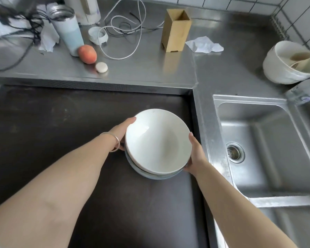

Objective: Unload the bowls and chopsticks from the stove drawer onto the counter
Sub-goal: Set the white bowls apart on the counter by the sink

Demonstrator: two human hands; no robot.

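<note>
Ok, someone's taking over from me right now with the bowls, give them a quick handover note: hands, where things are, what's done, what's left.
Left hand and right hand grip opposite sides of the stack of bowls: a white bowl nested on a bluish one.
The stack is over the dark stovetop, beside the sink; whether it rests there or is lifted is unclear.
Done: the stack is out of the drawer.
Left: set it on the steel counter. No chopsticks or drawer in view; check those next.
</note>
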